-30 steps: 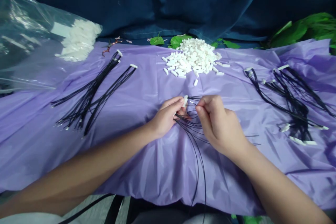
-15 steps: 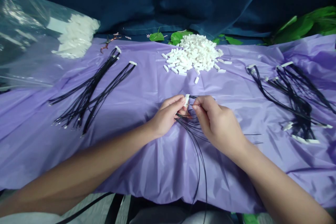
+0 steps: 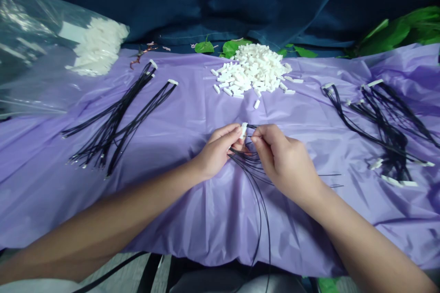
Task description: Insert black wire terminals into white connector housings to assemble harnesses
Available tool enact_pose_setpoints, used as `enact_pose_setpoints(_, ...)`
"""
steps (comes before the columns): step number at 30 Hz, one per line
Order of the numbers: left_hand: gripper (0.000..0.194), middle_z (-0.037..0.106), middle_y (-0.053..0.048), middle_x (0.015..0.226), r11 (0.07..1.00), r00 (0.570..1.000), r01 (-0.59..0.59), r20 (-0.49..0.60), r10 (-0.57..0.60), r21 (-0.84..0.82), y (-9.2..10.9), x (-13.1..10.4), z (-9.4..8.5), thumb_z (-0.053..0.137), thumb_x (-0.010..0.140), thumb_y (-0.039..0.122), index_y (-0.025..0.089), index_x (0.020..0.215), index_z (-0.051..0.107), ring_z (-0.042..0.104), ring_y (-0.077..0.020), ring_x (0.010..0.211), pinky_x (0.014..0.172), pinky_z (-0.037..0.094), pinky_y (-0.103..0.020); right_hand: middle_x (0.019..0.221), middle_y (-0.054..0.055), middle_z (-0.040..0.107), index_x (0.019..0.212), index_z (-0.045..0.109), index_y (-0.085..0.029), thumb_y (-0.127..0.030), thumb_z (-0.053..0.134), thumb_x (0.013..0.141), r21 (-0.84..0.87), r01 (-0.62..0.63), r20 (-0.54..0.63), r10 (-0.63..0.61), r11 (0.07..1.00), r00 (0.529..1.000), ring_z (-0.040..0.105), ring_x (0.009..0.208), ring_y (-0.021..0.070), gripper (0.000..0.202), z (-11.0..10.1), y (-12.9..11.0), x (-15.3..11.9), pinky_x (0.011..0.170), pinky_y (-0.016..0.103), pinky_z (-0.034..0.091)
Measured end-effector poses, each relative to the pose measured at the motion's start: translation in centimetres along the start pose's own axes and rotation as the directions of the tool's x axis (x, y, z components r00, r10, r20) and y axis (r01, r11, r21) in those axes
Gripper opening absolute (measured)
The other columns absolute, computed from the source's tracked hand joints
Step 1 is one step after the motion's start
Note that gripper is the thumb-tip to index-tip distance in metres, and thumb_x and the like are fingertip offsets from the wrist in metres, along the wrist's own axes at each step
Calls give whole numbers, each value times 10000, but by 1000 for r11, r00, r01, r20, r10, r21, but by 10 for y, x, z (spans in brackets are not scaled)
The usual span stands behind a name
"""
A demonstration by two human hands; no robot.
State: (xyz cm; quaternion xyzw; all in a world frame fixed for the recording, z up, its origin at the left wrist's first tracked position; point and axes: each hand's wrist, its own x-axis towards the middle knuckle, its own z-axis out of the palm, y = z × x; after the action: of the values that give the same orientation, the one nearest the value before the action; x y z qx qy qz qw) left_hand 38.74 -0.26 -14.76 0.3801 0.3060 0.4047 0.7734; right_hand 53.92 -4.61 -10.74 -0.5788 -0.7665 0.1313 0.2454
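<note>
Between the thumb and fingers of my left hand point(image 3: 218, 151) is a small white connector housing point(image 3: 244, 130), held upright. Several black wires run out of its upper part to the right. My right hand point(image 3: 285, 155) pinches a thin black wire point(image 3: 249, 136) close to the housing's right side; whether its tip is inside the housing I cannot tell. More loose black wires point(image 3: 256, 192) hang from under my left hand, spreading right and down past the cloth's front edge. Both hands are closed just above the purple cloth.
A heap of white connector housings point(image 3: 259, 71) lies behind my hands. Wired black bundles point(image 3: 120, 110) rest at left, and more cable bundles point(image 3: 388, 132) at right. A clear plastic bag point(image 3: 34, 64) with white pieces stands back left. Green leaves point(image 3: 402, 32) edge the purple cloth point(image 3: 192, 210).
The gap between my right fingertips and the housing looks slightly smaller, with the wire end nearer the housing. Otherwise the hands and the bundles stay in place.
</note>
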Motion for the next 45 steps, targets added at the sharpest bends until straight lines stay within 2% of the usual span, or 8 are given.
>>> enact_pose_setpoints(10, 266, 352, 31, 621, 999, 999, -25, 26, 24, 20, -2, 1, -2, 551, 844, 348, 145, 691, 475, 302, -56, 550, 515, 245, -183, 689, 8, 650, 985, 508, -168, -298, 407, 944, -49, 2, -13, -3, 999, 1000, 596, 533, 135, 169, -1, -2, -1, 531, 226, 405)
enact_pose_setpoints(19, 242, 417, 20, 634, 999, 1000, -24, 22, 23, 43, -2, -1, -1, 553, 845, 336, 149, 701, 504, 371, -60, 564, 533, 284, -192, 708, 10, 664, 975, 497, -178, -313, 402, 946, -78, -11, -22, 9, 997, 1000, 627, 565, 146, 168, 0, -5, -2, 516, 225, 387)
enact_pose_setpoints(26, 212, 470, 17, 656, 1000, 1000, -18, 12, 18, 23, -3, -1, 0, 580, 827, 337, 152, 736, 535, 420, -63, 579, 547, 316, -193, 725, 19, 672, 1021, 452, -179, -325, 348, 968, -228, 48, -34, -58, 973, 998, 606, 503, 165, 187, 2, -6, -2, 426, 250, 252)
enact_pose_setpoints(32, 210, 520, 12, 661, 1000, 999, -29, 24, 29, 10, -3, 0, 1, 579, 835, 334, 151, 737, 550, 480, -64, 593, 569, 359, -187, 627, 3, 623, 959, 454, -180, -265, 337, 957, -403, 114, -53, -147, 908, 988, 550, 423, 166, 145, 4, -6, -1, 406, 263, 164)
enact_pose_setpoints(39, 245, 562, 7, 689, 1000, 1000, 0, -5, 0, 7, -4, 0, 2, 589, 828, 398, 159, 780, 567, 520, -84, 620, 586, 382, -200, 624, 20, 621, 938, 480, -166, -262, 356, 950, -494, 96, -113, -173, 864, 978, 543, 437, 134, 157, 13, -6, 0, 418, 260, 158)
enact_pose_setpoints(45, 274, 561, 0, 694, 1000, 1000, 9, -11, -8, 9, -5, 1, 1, 582, 829, 424, 157, 770, 557, 526, -98, 633, 580, 374, -209, 641, 21, 623, 961, 495, -160, -250, 352, 946, -496, 80, -118, -159, 864, 980, 533, 435, 130, 169, 21, -7, 2, 420, 260, 149)
